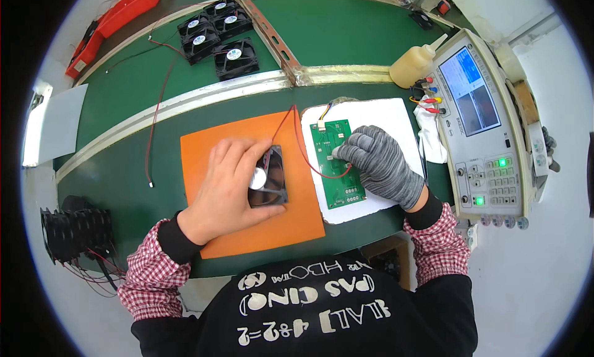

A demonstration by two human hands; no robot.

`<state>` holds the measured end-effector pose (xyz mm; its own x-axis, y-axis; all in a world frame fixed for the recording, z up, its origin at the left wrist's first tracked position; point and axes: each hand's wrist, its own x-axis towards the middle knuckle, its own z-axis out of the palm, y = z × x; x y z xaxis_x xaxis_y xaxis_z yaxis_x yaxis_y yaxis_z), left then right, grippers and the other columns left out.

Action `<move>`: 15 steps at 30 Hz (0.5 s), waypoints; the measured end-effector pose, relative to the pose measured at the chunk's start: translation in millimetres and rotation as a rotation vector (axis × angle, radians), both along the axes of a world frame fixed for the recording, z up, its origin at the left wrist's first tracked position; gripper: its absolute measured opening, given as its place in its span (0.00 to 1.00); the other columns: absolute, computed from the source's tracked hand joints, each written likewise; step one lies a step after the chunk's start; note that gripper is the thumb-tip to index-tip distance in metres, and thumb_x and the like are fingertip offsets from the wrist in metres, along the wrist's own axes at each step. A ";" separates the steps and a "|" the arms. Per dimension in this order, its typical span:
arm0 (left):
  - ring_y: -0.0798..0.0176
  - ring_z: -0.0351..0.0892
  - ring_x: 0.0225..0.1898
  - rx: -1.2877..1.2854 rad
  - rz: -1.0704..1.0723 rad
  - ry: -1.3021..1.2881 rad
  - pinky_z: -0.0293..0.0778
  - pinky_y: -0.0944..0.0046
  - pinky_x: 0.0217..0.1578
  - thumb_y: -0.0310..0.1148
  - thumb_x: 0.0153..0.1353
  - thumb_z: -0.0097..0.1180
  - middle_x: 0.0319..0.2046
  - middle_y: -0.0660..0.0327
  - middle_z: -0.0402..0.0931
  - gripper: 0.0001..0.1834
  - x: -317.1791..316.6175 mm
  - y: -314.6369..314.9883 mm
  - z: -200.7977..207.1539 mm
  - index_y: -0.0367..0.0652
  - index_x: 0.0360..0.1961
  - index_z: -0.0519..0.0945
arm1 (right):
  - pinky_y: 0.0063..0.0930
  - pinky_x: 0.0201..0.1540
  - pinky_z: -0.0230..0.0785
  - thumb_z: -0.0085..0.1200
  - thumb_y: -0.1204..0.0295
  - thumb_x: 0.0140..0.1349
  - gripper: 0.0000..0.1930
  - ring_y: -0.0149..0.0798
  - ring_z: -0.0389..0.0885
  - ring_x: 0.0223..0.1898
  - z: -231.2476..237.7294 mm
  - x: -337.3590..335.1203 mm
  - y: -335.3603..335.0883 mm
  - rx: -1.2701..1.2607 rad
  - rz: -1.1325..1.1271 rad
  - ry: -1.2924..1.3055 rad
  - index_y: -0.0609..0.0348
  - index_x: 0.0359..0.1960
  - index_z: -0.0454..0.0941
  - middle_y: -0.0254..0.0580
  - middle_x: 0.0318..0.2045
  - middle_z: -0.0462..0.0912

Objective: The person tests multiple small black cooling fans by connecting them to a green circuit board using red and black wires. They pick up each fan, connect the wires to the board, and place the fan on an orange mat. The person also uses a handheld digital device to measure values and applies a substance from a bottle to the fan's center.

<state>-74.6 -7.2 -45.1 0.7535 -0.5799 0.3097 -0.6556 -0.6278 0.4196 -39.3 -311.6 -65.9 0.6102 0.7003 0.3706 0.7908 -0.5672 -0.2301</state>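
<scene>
A: L hand (226, 184), how set?
B: Half-open, fingers & thumb spanning black fan (272, 180) on orange mat (284, 230); prob. steadying it, at 9 o'c from green PCB (331, 187).
A: & R hand (378, 162)?
B: Gloved, fingers bunched tight over PCB's 3 o'c side; prob. pinching red lead (299, 134) to meet PCB.
A: Why white pad (390, 112) under PCB?
B: Prob. shields PCB from counter (117, 165). W/in reach of tester (476, 159) too, at 2–3 o'c.
A: Hidden?
B: Fan's 9 o'c side, under L hand; lead's end, behind R hand. Can't tell if touching PCB or just above. Clip leads (436, 100) by tester: hard to trace.
</scene>
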 end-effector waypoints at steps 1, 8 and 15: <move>0.45 0.71 0.51 -0.019 -0.019 -0.044 0.66 0.48 0.54 0.39 0.38 0.78 0.52 0.51 0.72 0.49 0.5 0.9 4.3 0.36 0.63 0.69 | 0.40 0.47 0.74 0.60 0.82 0.49 0.16 0.49 0.80 0.41 -0.3 1.7 -1.0 0.073 -0.009 0.087 0.52 0.41 0.83 0.42 0.36 0.81; 0.52 0.80 0.44 -0.741 -0.029 0.401 0.77 0.56 0.42 0.44 0.59 0.63 0.42 0.47 0.80 0.27 -54.7 -0.1 79.1 0.31 0.51 0.76 | 0.36 0.44 0.76 0.63 0.79 0.54 0.10 0.47 0.82 0.39 -12.5 6.2 -10.0 0.348 -0.081 0.328 0.54 0.38 0.83 0.42 0.35 0.80; 0.49 0.80 0.37 -0.088 -0.140 -1.002 0.78 0.52 0.38 0.42 0.59 0.63 0.41 0.48 0.79 0.23 -21.8 2.4 74.3 0.37 0.47 0.71 | 0.36 0.44 0.76 0.63 0.80 0.53 0.10 0.46 0.82 0.40 -6.2 5.8 -6.6 0.308 -0.068 0.269 0.54 0.36 0.83 0.42 0.34 0.81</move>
